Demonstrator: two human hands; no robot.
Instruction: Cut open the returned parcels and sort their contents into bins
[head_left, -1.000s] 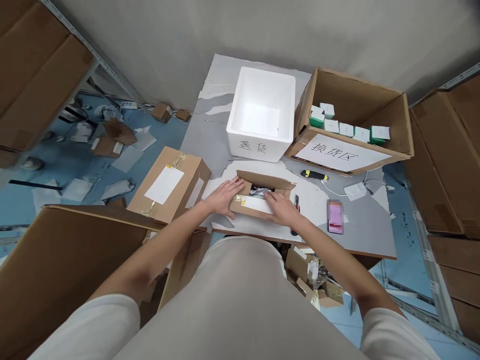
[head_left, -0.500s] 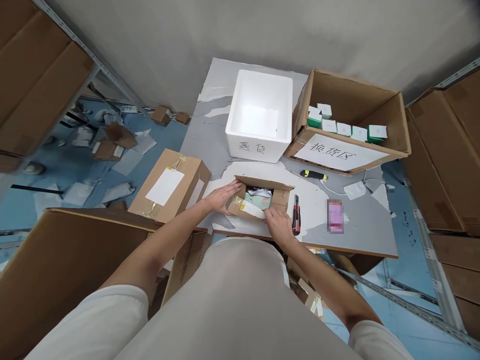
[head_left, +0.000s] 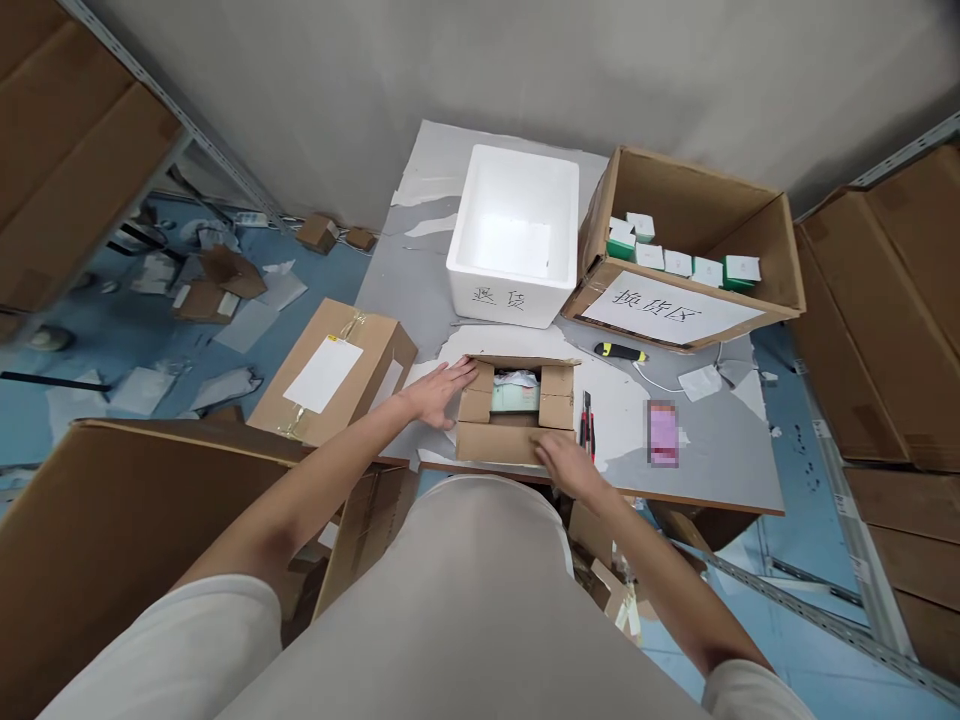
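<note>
In the head view we have the small carton at the middle of the frame, open near the front edge of the bench, probably set so close because both arms then reach it easily. Between its side flaps we see a pale green box with crumpled whitish packing behind it. We rest our left hand along the carton's left side, fingers spread and the thumb well apart, pinching nothing; this broad touch seems meant to stop the carton sliding. Our right hand has its fingers curled at the right end of the front flap, apparently to hold that flap down and outward; whether they pinch the cardboard or only press on it, we cannot tell.

Just right of the carton we see a red-and-black knife, likely laid there to be in easy reach, and a yellow-and-black cutter farther up. At upper centre stands a white foam box; at upper right, a large carton holds green-and-white boxes. Both carry handwriting facing us, presumably so that we can tell them apart. A labelled, taped carton sits left of centre, well within the frame
</note>
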